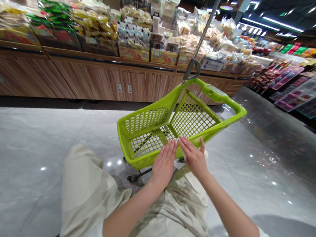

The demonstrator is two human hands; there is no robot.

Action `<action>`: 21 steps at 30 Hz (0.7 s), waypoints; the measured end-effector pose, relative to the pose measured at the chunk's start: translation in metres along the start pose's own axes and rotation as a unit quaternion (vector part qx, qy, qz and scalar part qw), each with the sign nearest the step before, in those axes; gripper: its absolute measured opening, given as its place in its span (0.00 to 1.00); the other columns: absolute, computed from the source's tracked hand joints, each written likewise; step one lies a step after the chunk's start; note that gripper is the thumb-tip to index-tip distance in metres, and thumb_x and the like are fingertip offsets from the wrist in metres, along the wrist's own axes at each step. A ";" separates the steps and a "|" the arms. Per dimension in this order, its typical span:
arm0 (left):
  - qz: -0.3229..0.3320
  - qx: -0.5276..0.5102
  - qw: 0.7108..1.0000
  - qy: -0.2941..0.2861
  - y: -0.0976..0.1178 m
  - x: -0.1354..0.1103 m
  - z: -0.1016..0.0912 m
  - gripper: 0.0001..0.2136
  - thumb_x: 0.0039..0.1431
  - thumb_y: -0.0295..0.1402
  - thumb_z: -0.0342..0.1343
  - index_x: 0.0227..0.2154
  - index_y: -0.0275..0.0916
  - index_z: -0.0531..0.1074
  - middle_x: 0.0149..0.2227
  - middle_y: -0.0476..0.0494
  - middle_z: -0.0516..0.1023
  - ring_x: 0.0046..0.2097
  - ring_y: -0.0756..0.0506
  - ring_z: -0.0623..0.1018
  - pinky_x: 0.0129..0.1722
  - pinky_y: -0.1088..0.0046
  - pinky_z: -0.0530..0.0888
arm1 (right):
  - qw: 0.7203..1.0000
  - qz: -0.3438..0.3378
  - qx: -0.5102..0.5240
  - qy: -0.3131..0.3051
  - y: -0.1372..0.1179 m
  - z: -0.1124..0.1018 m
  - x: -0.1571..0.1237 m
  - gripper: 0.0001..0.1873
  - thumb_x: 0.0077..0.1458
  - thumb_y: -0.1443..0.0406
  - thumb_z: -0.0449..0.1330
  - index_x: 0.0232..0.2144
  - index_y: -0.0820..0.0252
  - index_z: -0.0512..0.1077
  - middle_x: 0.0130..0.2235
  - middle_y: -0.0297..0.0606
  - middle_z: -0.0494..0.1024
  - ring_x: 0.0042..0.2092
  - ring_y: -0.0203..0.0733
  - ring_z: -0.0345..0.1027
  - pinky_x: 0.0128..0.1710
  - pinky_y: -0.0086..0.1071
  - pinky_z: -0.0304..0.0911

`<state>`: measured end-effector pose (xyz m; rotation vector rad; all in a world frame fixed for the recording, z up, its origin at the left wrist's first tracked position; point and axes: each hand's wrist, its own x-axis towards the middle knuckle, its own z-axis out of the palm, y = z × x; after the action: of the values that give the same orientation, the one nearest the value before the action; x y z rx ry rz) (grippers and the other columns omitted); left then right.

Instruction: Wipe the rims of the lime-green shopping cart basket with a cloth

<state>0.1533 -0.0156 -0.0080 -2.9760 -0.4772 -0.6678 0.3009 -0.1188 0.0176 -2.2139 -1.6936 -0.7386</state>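
Note:
My left hand (165,164) is held over my lap with its fingers straight and side by side, holding nothing. Close to its right is my right hand (194,158), also flat, its thumb raised away from the fingers. The fingertips of both hands nearly meet in front of the near rim of a lime-green shopping cart (138,163); whether they touch the rim I cannot tell. The cart's basket has lattice sides and a folding rear panel (193,115), and its push handle (238,109) is at the right.
Behind the cart runs a wooden cabinet counter (95,80) loaded with packaged snacks (99,24). A thin pole (207,26) rises from a grey loop on the cart. More stocked shelves (296,79) line the right. My legs (85,193) stretch over the shiny tiled floor (23,152).

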 end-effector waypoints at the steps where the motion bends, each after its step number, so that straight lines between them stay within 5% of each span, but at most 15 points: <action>1: 0.002 -0.002 1.000 -0.003 -0.001 0.000 0.000 0.38 0.59 0.25 0.46 0.69 0.27 0.33 0.72 0.36 0.41 0.72 0.43 0.45 0.69 0.62 0.54 | 1.000 0.012 -0.016 0.004 0.018 -0.005 0.000 0.35 0.56 0.78 0.47 0.64 0.52 0.60 0.61 0.39 0.71 0.62 0.39 0.64 0.70 0.50 0.24; 4: 0.002 -0.006 1.000 -0.013 -0.001 0.000 0.000 0.37 0.59 0.25 0.46 0.69 0.26 0.35 0.72 0.36 0.41 0.72 0.43 0.45 0.70 0.61 0.54 | 0.984 0.138 -0.080 0.084 0.087 -0.022 0.006 0.33 0.55 0.78 0.47 0.61 0.52 0.64 0.59 0.41 0.73 0.61 0.45 0.66 0.67 0.59 0.24; 6: 0.001 -0.006 1.000 -0.016 0.001 0.000 -0.001 0.36 0.60 0.25 0.46 0.69 0.25 0.37 0.72 0.36 0.41 0.72 0.42 0.45 0.70 0.62 0.54 | 0.970 0.204 -0.093 0.092 0.104 -0.026 0.009 0.34 0.54 0.78 0.47 0.62 0.53 0.63 0.61 0.44 0.70 0.62 0.48 0.64 0.66 0.62 0.23; 9: -0.004 -0.011 1.000 -0.015 0.004 0.001 -0.001 0.37 0.60 0.25 0.46 0.68 0.25 0.36 0.72 0.35 0.40 0.72 0.42 0.44 0.70 0.61 0.54 | 0.980 0.174 -0.076 0.065 0.059 -0.016 0.008 0.35 0.54 0.78 0.47 0.63 0.55 0.61 0.62 0.46 0.69 0.62 0.47 0.64 0.67 0.58 0.21; 11: -0.008 -0.015 1.000 -0.014 0.004 0.001 -0.001 0.37 0.60 0.25 0.46 0.68 0.25 0.34 0.72 0.36 0.40 0.72 0.42 0.43 0.70 0.60 0.54 | 0.997 0.072 -0.037 0.016 0.015 -0.007 0.004 0.36 0.54 0.79 0.46 0.64 0.56 0.60 0.62 0.44 0.70 0.63 0.43 0.63 0.69 0.51 0.21; 13: -0.007 -0.017 1.000 -0.013 0.003 0.001 -0.001 0.38 0.60 0.25 0.46 0.68 0.26 0.33 0.72 0.36 0.40 0.72 0.43 0.43 0.70 0.60 0.54 | 1.000 0.006 -0.014 -0.025 -0.003 -0.005 -0.001 0.37 0.55 0.79 0.46 0.65 0.54 0.58 0.63 0.41 0.68 0.64 0.40 0.62 0.70 0.49 0.23; 15: -0.004 -0.017 1.000 -0.013 0.001 0.001 -0.001 0.38 0.60 0.25 0.46 0.68 0.27 0.32 0.72 0.36 0.40 0.72 0.43 0.43 0.70 0.60 0.54 | 0.999 0.003 -0.026 -0.028 0.019 -0.011 -0.001 0.37 0.55 0.79 0.47 0.65 0.51 0.59 0.63 0.39 0.69 0.63 0.41 0.64 0.70 0.51 0.24; 19: -0.002 -0.007 1.000 -0.015 0.002 0.000 0.000 0.37 0.60 0.25 0.46 0.68 0.25 0.35 0.72 0.36 0.39 0.72 0.42 0.43 0.70 0.61 0.54 | 0.979 0.167 -0.092 0.071 0.103 -0.026 0.009 0.33 0.56 0.78 0.47 0.60 0.53 0.66 0.60 0.43 0.72 0.62 0.48 0.65 0.66 0.63 0.27; 21: -0.007 0.000 1.000 -0.016 0.004 0.001 0.000 0.36 0.60 0.25 0.46 0.68 0.24 0.38 0.72 0.36 0.39 0.72 0.42 0.43 0.70 0.61 0.53 | 0.969 0.213 -0.091 0.090 0.104 -0.023 0.014 0.32 0.55 0.78 0.47 0.60 0.55 0.66 0.60 0.46 0.71 0.62 0.50 0.64 0.66 0.64 0.28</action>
<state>0.1551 -0.0195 -0.0078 -2.9908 -0.5004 -0.6212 0.3968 -0.1482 0.0551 -2.4271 -1.0491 -0.9702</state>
